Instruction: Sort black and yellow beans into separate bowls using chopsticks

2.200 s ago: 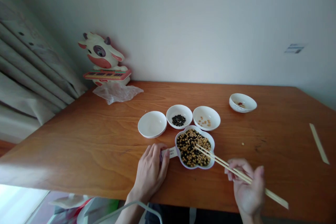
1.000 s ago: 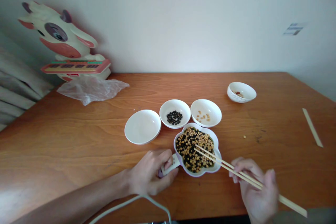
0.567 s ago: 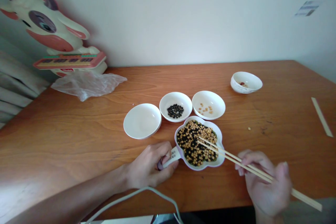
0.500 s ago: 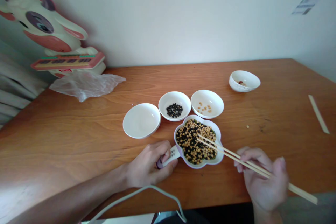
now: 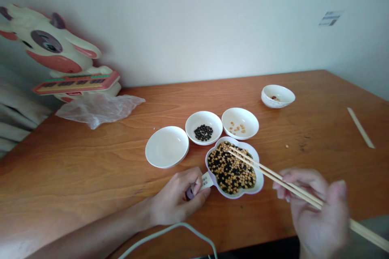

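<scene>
The left hand (image 5: 179,200) pinches the flower-shaped dish (image 5: 258,178) by its handle; the right hand (image 5: 319,214) grips chopsticks (image 5: 273,175), tips over the mixed beans (image 5: 231,168).

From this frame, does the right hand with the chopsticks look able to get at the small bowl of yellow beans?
Probably yes. The right hand holds the chopsticks, whose tips sit over the mixed-bean dish. The yellow-bean bowl stands just beyond that dish, with nothing between them.
</scene>
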A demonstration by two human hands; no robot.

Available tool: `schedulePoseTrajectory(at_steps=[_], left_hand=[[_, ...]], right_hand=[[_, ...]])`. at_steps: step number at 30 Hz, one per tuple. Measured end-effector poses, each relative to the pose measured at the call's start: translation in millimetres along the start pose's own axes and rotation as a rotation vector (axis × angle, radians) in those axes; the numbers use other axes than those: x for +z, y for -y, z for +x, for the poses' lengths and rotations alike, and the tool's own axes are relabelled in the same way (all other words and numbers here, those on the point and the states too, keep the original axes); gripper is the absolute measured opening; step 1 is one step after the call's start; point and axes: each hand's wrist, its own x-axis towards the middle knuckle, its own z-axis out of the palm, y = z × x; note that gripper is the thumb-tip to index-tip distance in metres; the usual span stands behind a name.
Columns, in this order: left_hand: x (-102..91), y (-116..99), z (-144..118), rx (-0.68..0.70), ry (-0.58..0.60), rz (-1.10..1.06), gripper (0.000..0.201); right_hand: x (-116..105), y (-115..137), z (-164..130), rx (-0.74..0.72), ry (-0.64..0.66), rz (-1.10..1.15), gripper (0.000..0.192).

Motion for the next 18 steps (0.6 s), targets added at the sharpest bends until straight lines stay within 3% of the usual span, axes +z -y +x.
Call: schedulePoseTrajectory(at_steps=[7, 18], left_hand=[[-10.2, -4.1, 1.9, 0.008, 0.049, -0.040, 0.031], [-5.2, 4.2, 0.3, -0.002, 0.023, -0.054, 0.031]], right_hand=[[-14.7, 11.1, -12.7, -0.001, 0.044, -0.123, 0.069], [17.6, -9.7, -22.2, 0.046, 0.120, -0.112, 0.078]])
